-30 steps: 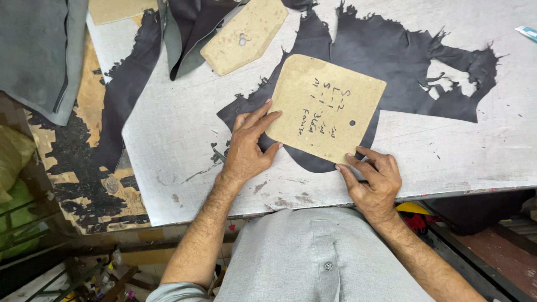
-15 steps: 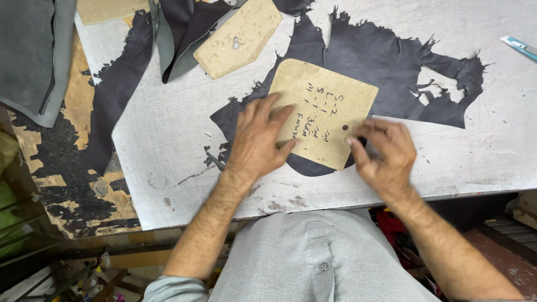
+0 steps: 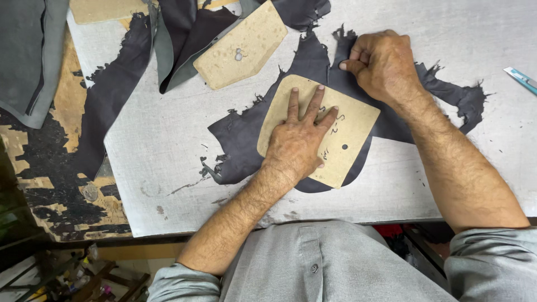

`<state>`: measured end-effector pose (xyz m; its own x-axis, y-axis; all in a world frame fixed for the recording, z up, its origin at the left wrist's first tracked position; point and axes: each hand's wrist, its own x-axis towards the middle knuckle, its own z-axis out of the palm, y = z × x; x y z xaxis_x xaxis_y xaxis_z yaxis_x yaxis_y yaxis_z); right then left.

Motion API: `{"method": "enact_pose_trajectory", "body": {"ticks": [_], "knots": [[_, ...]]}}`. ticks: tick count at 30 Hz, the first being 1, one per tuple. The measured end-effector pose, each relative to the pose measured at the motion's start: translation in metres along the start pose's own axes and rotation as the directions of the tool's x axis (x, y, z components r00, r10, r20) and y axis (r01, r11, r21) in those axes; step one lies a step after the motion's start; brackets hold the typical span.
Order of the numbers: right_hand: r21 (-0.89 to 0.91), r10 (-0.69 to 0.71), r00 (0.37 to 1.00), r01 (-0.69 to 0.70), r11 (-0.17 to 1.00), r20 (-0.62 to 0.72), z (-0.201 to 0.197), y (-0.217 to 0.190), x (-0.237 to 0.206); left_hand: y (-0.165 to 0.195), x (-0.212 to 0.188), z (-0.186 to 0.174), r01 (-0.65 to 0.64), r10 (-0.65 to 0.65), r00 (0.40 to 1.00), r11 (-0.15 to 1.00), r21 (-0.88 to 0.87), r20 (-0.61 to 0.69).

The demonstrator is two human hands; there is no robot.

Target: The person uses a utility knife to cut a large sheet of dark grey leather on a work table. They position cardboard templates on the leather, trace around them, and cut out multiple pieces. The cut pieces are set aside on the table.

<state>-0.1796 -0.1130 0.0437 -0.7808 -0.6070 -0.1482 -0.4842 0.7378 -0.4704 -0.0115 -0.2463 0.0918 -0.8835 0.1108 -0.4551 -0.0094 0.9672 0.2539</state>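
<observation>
Over on the far left, a folded grey fabric piece [image 3: 28,61] hung across the worn, paint-flaked wooden bench [image 3: 61,184], and a long strip of dark leather [image 3: 112,100] ran down the edge of the scuffed grey metal worktop [image 3: 168,151]. Just right of that lay a pale tan pentagon-shaped cardboard template [image 3: 240,47], partly tucked against a folded dark leather offcut [image 3: 179,39]. Then the action: the left hand [image 3: 296,145] was pressed flat, fingers spread wide, on a tan cardboard pattern with rounded corners [image 3: 347,131], gripping nothing, just pinning it down. That pattern sat on top of a ragged-edged sheet of dark grey leather [image 3: 246,140] in the middle of the worktop. Further right, the right hand [image 3: 383,61] was curled over the leather's upper edge, fingertips bunched on it; whether it truly pinched the leather, I could not tell. Out at the far right edge lay a light-blue-handled knife [image 3: 523,79], well apart from both hands.
</observation>
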Motion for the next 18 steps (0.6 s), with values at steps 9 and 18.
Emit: {"method": "enact_pose_trajectory", "body": {"ticks": [9, 18], "knots": [[0.057, -0.390, 0.865, 0.428, 0.902, -0.315, 0.004, 0.022, 0.009, -0.007, 0.011, 0.010, -0.061, 0.061, 0.996, 0.998, -0.007, -0.060], [-0.075, -0.289, 0.928, 0.279, 0.957, -0.235, 0.013, 0.026, 0.010, -0.010, 0.017, 0.023, -0.064, 0.070, 0.992, 0.996, 0.068, -0.105]]}}
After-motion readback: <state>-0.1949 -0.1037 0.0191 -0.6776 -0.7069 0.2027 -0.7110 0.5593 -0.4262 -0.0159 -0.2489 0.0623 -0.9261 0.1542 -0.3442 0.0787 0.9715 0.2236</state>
